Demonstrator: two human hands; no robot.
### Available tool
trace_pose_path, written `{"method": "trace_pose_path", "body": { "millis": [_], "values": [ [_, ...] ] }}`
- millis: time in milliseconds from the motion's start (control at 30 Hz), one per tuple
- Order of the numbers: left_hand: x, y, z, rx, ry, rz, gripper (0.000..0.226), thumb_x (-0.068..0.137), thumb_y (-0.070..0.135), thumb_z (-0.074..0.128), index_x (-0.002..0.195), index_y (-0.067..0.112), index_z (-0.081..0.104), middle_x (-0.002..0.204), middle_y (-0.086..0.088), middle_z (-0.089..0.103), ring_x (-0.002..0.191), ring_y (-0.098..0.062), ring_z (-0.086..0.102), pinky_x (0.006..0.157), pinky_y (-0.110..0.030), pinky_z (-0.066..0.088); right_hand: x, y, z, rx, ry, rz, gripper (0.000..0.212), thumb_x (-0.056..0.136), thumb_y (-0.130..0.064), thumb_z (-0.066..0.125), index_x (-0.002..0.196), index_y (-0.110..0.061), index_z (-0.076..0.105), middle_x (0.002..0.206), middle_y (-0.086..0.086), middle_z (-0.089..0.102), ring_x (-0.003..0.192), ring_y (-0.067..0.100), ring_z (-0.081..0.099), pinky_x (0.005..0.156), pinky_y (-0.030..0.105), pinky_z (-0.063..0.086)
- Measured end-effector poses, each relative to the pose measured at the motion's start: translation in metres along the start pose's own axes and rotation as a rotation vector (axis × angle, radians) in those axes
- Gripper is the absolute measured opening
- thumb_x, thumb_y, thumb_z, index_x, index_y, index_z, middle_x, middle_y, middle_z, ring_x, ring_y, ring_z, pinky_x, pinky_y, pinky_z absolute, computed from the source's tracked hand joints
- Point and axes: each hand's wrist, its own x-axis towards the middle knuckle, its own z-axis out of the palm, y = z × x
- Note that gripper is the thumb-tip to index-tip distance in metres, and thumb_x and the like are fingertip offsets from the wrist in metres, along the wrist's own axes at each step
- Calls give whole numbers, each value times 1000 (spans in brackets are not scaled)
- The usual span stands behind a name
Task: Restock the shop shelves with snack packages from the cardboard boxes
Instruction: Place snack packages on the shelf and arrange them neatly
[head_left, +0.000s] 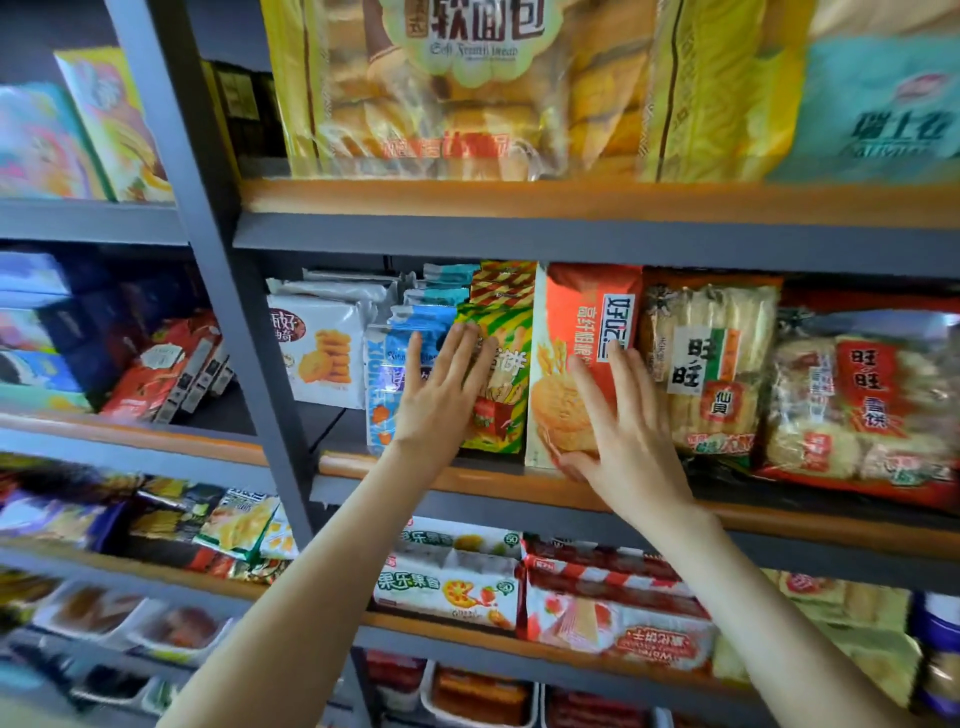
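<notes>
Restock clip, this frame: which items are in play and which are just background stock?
In play: left hand, flat on the blue packet and green striped packet; right hand, flat on the orange biscuit bag; all on the middle shelf.
Background: soft bread bag above; rice cracker bags at right; white cookie packet at left; fruit-print packs below. No cardboard box in view.

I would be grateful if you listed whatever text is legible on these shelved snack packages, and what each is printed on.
"软面包": large yellow bread bag.
"旺旺" and "仙贝": clear rice-cracker pack.
"旺旺": red-labelled cracker pack.
"果乐果香": white-and-green pack.
Other print is too blurred or small to read.
</notes>
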Motion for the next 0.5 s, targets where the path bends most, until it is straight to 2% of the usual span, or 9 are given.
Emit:
{"method": "trace_pose_path", "body": {
  "millis": [67, 167, 200, 267, 333, 400, 433, 500],
  "values": [
    [-3, 3, -4, -30, 69, 5, 103, 86, 33, 65, 148, 17, -16, 161, -13, 0, 148, -31, 1, 108, -59, -11, 1, 1, 0, 15, -6, 14, 116, 59, -37, 88, 152, -18, 21, 157, 17, 10, 144, 36, 11, 110, 51, 12],
    [-7, 15, -11, -158, 218, 8, 117, 63, 59, 77, 151, 13, 15, 153, -16, 31, 143, -32, 28, 108, -63, 9, -1, 2, 1, 40, -28, 30, 118, 61, -39, 86, 153, -20, 15, 159, 14, 3, 145, 38, 7, 109, 52, 11],
    [-8, 19, -12, -192, 249, 34, 117, 61, 63, 75, 150, 10, 20, 151, -16, 35, 141, -33, 31, 107, -64, 14, -2, 4, 0, 36, -45, 27, 119, 61, -39, 86, 153, -21, 13, 159, 12, 0, 145, 38, 6, 109, 52, 11],
    [-6, 28, -12, -210, 274, 85, 120, 60, 66, 72, 149, 6, 17, 151, -15, 36, 142, -31, 31, 108, -63, 17, 0, 6, 2, 40, -60, 20, 122, 62, -39, 86, 153, -24, 7, 159, 7, -6, 145, 39, 5, 108, 51, 11],
    [-3, 38, -10, -209, 245, 112, 123, 61, 59, 78, 149, 7, 10, 153, -15, 33, 144, -29, 26, 109, -61, 15, 2, 7, 3, 50, -73, 19, 122, 63, -37, 86, 152, -28, 3, 159, 4, -11, 145, 39, 6, 108, 53, 16],
    [-3, 45, -5, -169, 249, 109, 117, 65, 39, 81, 151, 10, 7, 152, -20, 31, 143, -34, 25, 109, -61, 20, 5, 8, 5, 50, -66, 14, 120, 65, -34, 85, 152, -28, 2, 158, 3, -14, 145, 37, 5, 108, 52, 19],
    [-4, 48, -4, -149, 264, 99, 112, 67, 28, 76, 152, 12, 4, 153, -22, 29, 142, -36, 26, 108, -62, 22, 5, 9, 5, 57, -69, 15, 119, 67, -33, 84, 152, -29, 1, 158, 1, -17, 145, 33, 1, 107, 49, 18],
    [-4, 53, -9, -133, 288, 93, 107, 69, 22, 66, 153, 13, 1, 154, -23, 24, 142, -39, 24, 108, -63, 19, 5, 12, 5, 81, -88, 1, 118, 70, -31, 83, 152, -30, -2, 157, -3, -22, 144, 26, -6, 105, 45, 15]
  ]
}}
